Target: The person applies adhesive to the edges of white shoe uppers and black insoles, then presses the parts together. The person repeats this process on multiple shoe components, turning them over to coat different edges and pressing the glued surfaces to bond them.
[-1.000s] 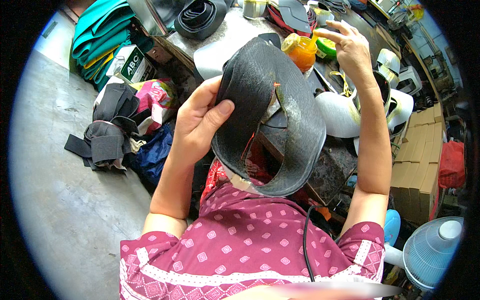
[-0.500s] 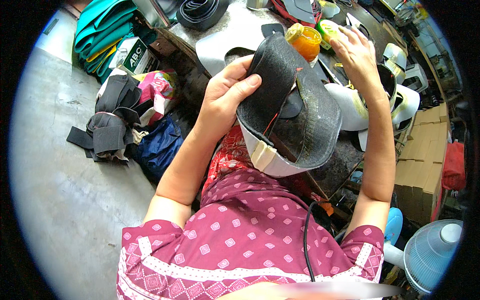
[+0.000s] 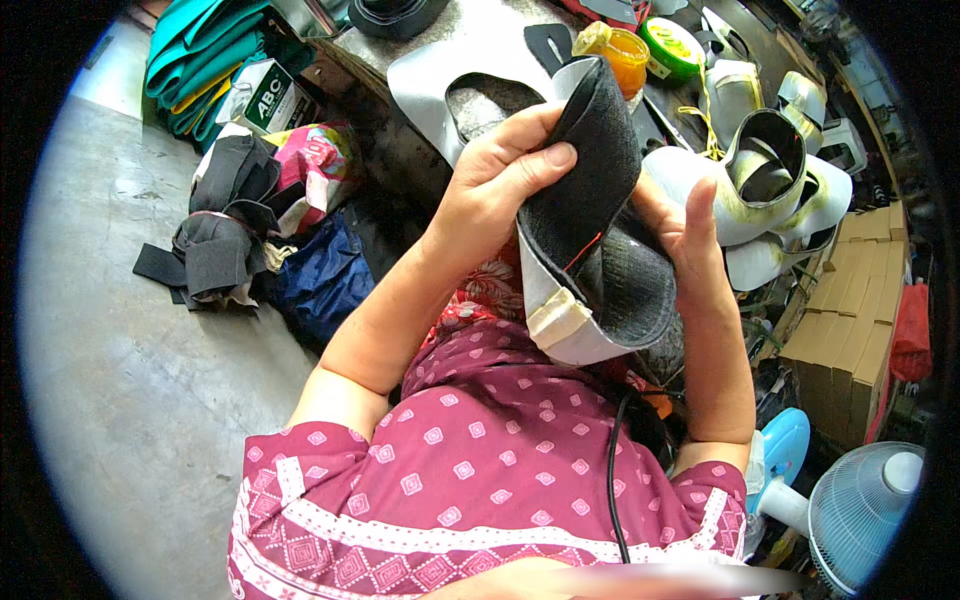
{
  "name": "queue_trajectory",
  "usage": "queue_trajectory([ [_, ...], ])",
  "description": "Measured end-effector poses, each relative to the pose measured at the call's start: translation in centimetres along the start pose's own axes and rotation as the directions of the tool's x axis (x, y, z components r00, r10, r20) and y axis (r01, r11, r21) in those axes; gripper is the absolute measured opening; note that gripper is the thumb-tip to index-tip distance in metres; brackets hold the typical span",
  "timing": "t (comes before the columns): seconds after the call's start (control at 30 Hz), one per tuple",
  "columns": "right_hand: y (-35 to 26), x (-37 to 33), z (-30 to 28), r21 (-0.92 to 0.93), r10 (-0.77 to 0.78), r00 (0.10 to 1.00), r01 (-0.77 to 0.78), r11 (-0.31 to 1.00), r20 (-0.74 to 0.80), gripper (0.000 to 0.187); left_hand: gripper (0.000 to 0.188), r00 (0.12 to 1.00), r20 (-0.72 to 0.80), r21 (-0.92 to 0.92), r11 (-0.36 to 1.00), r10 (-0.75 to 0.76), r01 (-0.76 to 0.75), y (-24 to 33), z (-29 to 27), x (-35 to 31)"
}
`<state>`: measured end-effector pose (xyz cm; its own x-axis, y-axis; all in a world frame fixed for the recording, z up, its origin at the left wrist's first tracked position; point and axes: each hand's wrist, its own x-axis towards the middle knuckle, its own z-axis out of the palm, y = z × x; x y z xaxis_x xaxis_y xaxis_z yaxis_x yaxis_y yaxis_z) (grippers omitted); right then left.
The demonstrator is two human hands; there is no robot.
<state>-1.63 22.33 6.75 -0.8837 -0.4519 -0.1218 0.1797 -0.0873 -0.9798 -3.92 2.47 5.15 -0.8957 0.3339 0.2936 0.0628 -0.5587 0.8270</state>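
A looped band (image 3: 595,140), white outside and lined with black fabric, is held up in front of me. A pale, yellowish patch and a short red thread show on it. My left hand (image 3: 500,170) is closed on its upper left edge, thumb on the black lining. My right hand (image 3: 690,240) cups the band's right side from outside, thumb standing up and free, the other fingers partly hidden behind it. Just beyond lies a flat white piece with a large hole (image 3: 425,85). A jar of orange stuff (image 3: 628,65) stands near a round green tub (image 3: 672,48).
More white looped pieces (image 3: 765,185) are stacked on the right of the worktable. Cardboard (image 3: 845,310) and a fan (image 3: 865,520) stand at right. On the left floor are black fabric scraps (image 3: 220,240), a blue plastic bag (image 3: 320,285) and folded green cloth (image 3: 205,60).
My right hand has come down from beside the jar to the band's right side. The left hand has shifted right with the band, whose loop now looks narrower.
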Motion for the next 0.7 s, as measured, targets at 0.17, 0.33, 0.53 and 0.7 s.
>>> queue_trajectory([
  [0.17, 0.5, -0.4, 0.1, 0.284, -0.131, 0.991, 0.126, 0.951, -0.001, 0.121, 0.037, 0.999, 0.028, -0.106, 0.994, -0.024, 0.027, 0.1, 0.5, 0.2],
  [0.33, 1.7, -0.3, -0.2, 0.224, -0.227, 0.973, 0.231, 0.947, -0.044, 0.122, 0.038, 0.998, 0.008, -0.11, 0.992, -0.065, 0.065, 0.1, 0.9, 0.4],
  [0.53, 3.0, -0.3, -0.1, -0.036, -0.346, 0.934, 0.344, 0.938, -0.089, 0.119, 0.037, 0.99, 0.009, -0.161, 0.977, -0.144, 0.143, 0.4, 1.0, 0.6],
  [0.7, 2.8, -0.4, -1.5, -0.525, -0.476, 0.878, 0.38, 0.761, -0.054, 0.112, 0.035, 0.985, 0.015, -0.117, 0.978, -0.171, 0.172, 0.7, 1.4, 0.8],
])
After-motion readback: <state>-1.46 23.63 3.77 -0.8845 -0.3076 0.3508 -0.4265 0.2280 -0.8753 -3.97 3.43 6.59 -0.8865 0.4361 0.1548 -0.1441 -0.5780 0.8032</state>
